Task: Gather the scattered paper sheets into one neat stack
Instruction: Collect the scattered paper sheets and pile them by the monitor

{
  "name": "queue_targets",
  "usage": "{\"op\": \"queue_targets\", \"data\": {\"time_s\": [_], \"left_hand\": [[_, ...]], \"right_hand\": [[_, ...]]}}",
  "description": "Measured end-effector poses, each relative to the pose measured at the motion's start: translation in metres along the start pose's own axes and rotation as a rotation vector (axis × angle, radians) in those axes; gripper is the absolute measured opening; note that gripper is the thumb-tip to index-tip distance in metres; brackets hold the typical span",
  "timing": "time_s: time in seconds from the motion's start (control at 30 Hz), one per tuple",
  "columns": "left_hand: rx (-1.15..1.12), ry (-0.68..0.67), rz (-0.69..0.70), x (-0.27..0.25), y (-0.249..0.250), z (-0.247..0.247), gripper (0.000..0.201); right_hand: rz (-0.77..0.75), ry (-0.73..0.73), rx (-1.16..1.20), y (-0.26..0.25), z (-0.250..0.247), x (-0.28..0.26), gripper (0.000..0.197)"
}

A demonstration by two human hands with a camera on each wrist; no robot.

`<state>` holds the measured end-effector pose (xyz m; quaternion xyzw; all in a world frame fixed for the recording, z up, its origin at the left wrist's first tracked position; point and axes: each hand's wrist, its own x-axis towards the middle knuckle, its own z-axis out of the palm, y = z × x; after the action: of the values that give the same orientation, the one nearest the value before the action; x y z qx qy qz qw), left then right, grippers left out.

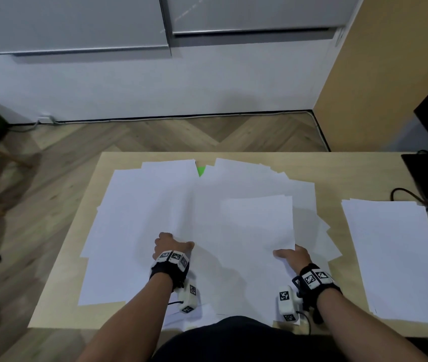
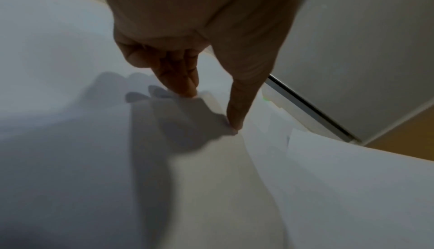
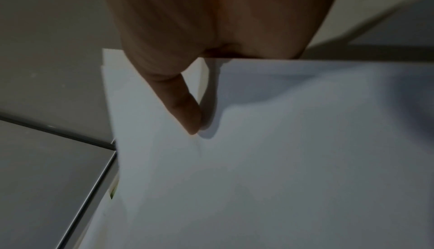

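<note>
Sprawled across the table (image 1: 59,259): loose sheets (image 1: 155,205), fanned from nine o'clock to two, with a tidier stack (image 1: 395,254) well apart at three. Pinched at its near edge by the right hand (image 1: 292,256), one sheet (image 1: 257,226), long axis toward twelve, nearer that stack. Left hand (image 1: 171,245) curled onto another sheet's near edge, grip there hard to confirm.

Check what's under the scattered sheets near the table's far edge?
A small green patch shows through a gap between the scattered sheets, with a sliver of table beside it. What the green thing is stays hidden: paper covers the rest.
</note>
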<state>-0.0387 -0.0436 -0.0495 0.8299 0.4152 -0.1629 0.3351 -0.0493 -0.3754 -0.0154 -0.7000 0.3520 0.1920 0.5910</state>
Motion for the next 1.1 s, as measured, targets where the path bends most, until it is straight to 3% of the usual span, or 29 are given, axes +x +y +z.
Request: {"op": "queue_targets", "data": {"time_s": [0.2, 0.33, 0.43, 0.57, 0.63, 0.73, 0.83, 1.0, 1.1], "left_hand": [[-0.063, -0.076, 0.051, -0.01, 0.012, 0.008, 0.075], [-0.092, -0.138, 0.163, -0.02, 0.021, 0.023, 0.058], [-0.055, -0.255, 0.223, -0.033, 0.03, 0.036, 0.061], [-0.081, -0.341, 0.203, -0.045, 0.037, 0.048, 0.091], [-0.1, -0.366, 0.182, -0.049, 0.039, 0.051, 0.089], [-0.12, -0.466, 0.169, -0.055, 0.038, 0.057, 0.069], [-0.158, -0.515, 0.17, -0.04, 0.028, 0.073, 0.083], [-0.234, -0.524, 0.261, -0.063, 0.039, 0.045, 0.038], [-0.321, -0.543, 0.298, -0.072, 0.048, 0.031, 0.034]], "right_hand": [[0.022, -0.028, 0.033, 0.01, 0.002, 0.013, 0.034], [-0.005, -0.051, 0.007, 0.009, 0.005, 0.015, 0.013], [-0.042, -0.078, -0.012, 0.015, 0.008, 0.023, 0.014], [-0.019, -0.128, 0.054, 0.018, 0.012, 0.031, 0.03], [-0.019, -0.14, 0.043, 0.022, 0.014, 0.037, 0.036], [-0.02, -0.158, 0.02, 0.03, 0.014, 0.044, 0.033], [-0.015, -0.167, 0.118, 0.021, 0.014, 0.029, 0.031], [-0.099, -0.109, 0.209, 0.017, 0.013, 0.023, 0.019], [-0.151, -0.052, 0.165, 0.017, 0.01, 0.021, 0.014]]}}
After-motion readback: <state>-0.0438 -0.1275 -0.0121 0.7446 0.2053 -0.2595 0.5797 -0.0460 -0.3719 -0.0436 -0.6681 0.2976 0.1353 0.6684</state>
